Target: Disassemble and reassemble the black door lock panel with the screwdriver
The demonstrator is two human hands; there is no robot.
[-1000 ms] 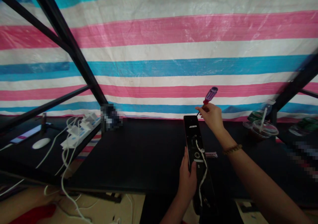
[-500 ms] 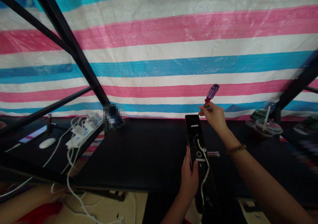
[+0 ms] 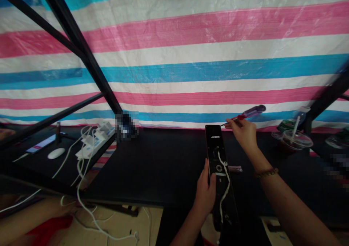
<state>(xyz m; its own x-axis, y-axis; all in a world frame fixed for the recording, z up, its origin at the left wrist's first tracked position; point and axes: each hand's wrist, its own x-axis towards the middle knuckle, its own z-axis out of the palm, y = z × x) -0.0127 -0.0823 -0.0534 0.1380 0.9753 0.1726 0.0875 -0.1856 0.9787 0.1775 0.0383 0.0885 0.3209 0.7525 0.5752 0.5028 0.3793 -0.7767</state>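
A long black panel point(image 3: 215, 144), with a white cable point(image 3: 226, 191) running down its face, leans over the table's front edge. My left hand point(image 3: 206, 189) grips its left side, thumb on the face and fingers along the edge. In my right hand point(image 3: 244, 131) is a screwdriver with a clear purple handle point(image 3: 253, 111), pinched on its shaft near the red collar. The handle points up and right, and the tip lies close to the panel's top right corner; whether it touches I cannot tell. A small pinkish object point(image 3: 235, 169) lies right of the panel.
On the right stand a lidded plastic cup with a straw point(image 3: 296, 141) and a bottle point(image 3: 301, 115). Leftward are a white power strip point(image 3: 89, 147) with tangled cables, a white mouse point(image 3: 56, 153) and a phone point(image 3: 42, 143). Another person's arm point(image 3: 35, 215) shows at lower left.
The screwdriver has tilted from steep to nearly level, its handle swinging right and down. My right hand has shifted slightly right and down. My left hand keeps its hold on the panel.
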